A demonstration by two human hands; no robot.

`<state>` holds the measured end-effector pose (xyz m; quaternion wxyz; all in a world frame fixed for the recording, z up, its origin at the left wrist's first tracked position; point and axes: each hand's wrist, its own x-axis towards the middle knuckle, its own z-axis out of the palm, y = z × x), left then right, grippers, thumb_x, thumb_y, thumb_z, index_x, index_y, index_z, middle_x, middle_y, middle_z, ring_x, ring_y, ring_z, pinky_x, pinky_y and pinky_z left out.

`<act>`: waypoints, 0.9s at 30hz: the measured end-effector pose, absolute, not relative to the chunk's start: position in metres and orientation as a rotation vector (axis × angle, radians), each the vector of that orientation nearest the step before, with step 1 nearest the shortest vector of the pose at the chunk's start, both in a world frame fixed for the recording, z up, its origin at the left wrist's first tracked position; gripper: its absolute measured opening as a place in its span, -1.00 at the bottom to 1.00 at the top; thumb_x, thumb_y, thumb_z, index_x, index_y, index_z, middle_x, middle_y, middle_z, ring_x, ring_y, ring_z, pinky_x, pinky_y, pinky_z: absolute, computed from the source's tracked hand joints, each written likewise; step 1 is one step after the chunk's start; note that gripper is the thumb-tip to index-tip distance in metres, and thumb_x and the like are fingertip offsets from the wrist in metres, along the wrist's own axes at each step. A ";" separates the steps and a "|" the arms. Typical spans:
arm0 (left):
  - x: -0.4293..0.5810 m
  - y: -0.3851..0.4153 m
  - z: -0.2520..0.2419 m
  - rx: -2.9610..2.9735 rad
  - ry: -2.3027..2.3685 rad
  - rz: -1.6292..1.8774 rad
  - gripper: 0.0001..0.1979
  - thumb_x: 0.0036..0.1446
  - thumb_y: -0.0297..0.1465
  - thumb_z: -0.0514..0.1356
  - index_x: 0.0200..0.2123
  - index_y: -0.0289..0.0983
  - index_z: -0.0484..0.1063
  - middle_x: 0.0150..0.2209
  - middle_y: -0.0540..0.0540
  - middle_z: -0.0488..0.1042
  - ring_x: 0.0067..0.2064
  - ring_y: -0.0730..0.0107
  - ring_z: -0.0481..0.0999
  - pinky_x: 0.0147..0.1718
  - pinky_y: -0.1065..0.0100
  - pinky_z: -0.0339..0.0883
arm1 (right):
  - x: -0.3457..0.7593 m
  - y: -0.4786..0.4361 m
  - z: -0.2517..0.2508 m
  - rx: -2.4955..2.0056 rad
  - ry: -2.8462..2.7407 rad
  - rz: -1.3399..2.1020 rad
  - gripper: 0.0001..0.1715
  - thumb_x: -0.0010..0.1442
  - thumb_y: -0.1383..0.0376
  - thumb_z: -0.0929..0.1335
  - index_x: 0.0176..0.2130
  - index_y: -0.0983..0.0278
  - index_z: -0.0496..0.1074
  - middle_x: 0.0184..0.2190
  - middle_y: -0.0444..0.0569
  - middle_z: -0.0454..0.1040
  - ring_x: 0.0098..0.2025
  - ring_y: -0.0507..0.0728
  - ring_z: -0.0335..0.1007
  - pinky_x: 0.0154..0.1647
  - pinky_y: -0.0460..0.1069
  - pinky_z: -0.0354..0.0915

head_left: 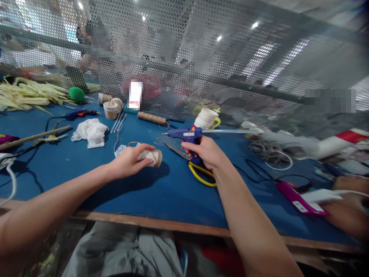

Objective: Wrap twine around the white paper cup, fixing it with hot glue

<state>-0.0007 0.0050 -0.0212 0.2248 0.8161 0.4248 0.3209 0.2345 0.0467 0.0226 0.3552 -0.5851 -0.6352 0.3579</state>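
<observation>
My left hand (134,161) is closed around a small cup wrapped in white cloth (155,157), tipped on its side, its brown end facing right. Twine runs across the wrapping and trails off near a small printed tag (120,150). In my right hand (206,150) is a blue hot glue gun (184,133), nozzle pointing left toward the cup but apart from it. A long clear glue stick (230,131) sticks out of its back. Scissors with yellow handles (198,179) lie on the table under the right hand, blades partly hidden.
On the blue table (178,204) are crumpled white cloth (90,132), small twine-wrapped cups (110,109), a twine roll (151,118), another glue gun (80,112) and a white tape roll (206,117). Cords lead to a purple power strip (301,200). A perforated metal screen (173,50) stands behind.
</observation>
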 end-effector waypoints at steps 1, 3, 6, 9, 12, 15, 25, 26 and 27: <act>-0.001 0.004 -0.020 2.263 1.170 0.902 -0.63 0.12 -0.32 0.06 -0.02 -0.34 0.29 -0.15 -0.15 0.51 -0.21 0.29 0.52 -0.24 0.35 0.34 | 0.236 0.056 0.020 -1.555 -1.616 0.863 -0.86 -0.04 0.32 0.38 -0.52 0.31 0.33 -0.65 -0.14 0.36 -0.62 -0.05 0.26 -0.61 -0.16 0.21; -0.001 0.001 -0.020 2.295 1.149 0.938 -0.63 0.12 -0.33 0.06 -0.01 -0.34 0.27 -0.16 -0.15 0.52 -0.20 0.29 0.52 -0.25 0.35 0.35 | 0.238 0.074 0.014 -1.619 -1.619 0.817 -0.83 0.02 0.33 0.34 -0.55 0.34 0.33 -0.64 -0.10 0.38 -0.61 -0.06 0.26 -0.60 -0.17 0.22; 0.000 -0.002 -0.020 2.376 1.063 0.980 -0.63 0.14 -0.33 0.05 0.01 -0.32 0.24 -0.10 -0.18 0.49 -0.14 0.25 0.51 -0.21 0.33 0.35 | 0.238 0.094 0.000 -1.715 -1.660 0.798 -0.70 0.08 0.31 0.31 -0.63 0.35 0.31 -0.68 -0.06 0.38 -0.67 -0.08 0.22 -0.63 -0.17 0.20; 0.000 -0.004 -0.023 2.491 0.953 0.991 -0.63 0.16 -0.35 0.05 0.04 -0.31 0.20 -0.05 -0.22 0.46 -0.08 0.21 0.49 -0.18 0.31 0.36 | 0.238 0.107 -0.017 -1.827 -1.681 0.719 -0.64 0.10 0.23 0.30 -0.65 0.33 0.27 -0.77 -0.07 0.33 -0.72 -0.05 0.22 -0.68 -0.15 0.17; 0.002 -0.006 -0.024 2.585 0.857 0.975 -0.63 0.17 -0.40 0.04 0.05 -0.31 0.17 -0.08 -0.24 0.47 -0.10 0.22 0.50 -0.20 0.31 0.38 | 0.238 0.114 -0.023 -1.911 -1.728 0.614 -0.62 0.07 0.17 0.32 -0.65 0.32 0.28 -0.79 -0.06 0.31 -0.69 0.01 0.29 -0.66 -0.13 0.17; 0.003 -0.008 -0.025 2.641 0.814 0.947 -0.62 0.17 -0.42 0.04 0.06 -0.33 0.14 -0.11 -0.26 0.48 -0.13 0.21 0.51 -0.20 0.29 0.38 | 0.234 0.110 -0.014 -1.937 -1.802 0.482 -0.66 0.00 0.19 0.37 -0.67 0.31 0.30 -0.70 0.02 0.38 -0.52 0.11 0.39 -0.55 -0.08 0.20; 0.005 -0.010 -0.028 2.677 0.745 0.831 -0.67 0.15 -0.46 0.03 0.01 -0.34 0.18 -0.17 -0.24 0.47 -0.19 0.26 0.49 -0.22 0.30 0.36 | 0.176 0.024 0.050 -1.157 -2.371 1.090 -0.73 0.00 0.15 0.36 -0.38 0.33 0.40 -0.45 -0.10 0.42 -0.42 -0.01 0.28 -0.41 -0.10 0.21; 0.005 -0.011 -0.029 2.671 0.745 0.802 -0.68 0.15 -0.45 0.03 0.00 -0.33 0.20 -0.18 -0.23 0.47 -0.20 0.26 0.48 -0.22 0.31 0.35 | 0.172 0.021 0.051 -1.179 -2.382 1.111 -0.75 0.00 0.18 0.36 -0.40 0.34 0.39 -0.48 -0.12 0.40 -0.45 -0.02 0.25 -0.44 -0.11 0.19; 0.006 -0.011 -0.028 2.661 0.744 0.774 -0.68 0.15 -0.45 0.03 0.00 -0.33 0.20 -0.19 -0.22 0.47 -0.20 0.27 0.48 -0.23 0.31 0.35 | 0.171 0.019 0.051 -1.201 -2.388 1.124 -0.78 0.00 0.20 0.36 -0.42 0.34 0.38 -0.50 -0.13 0.38 -0.46 -0.03 0.23 -0.47 -0.11 0.17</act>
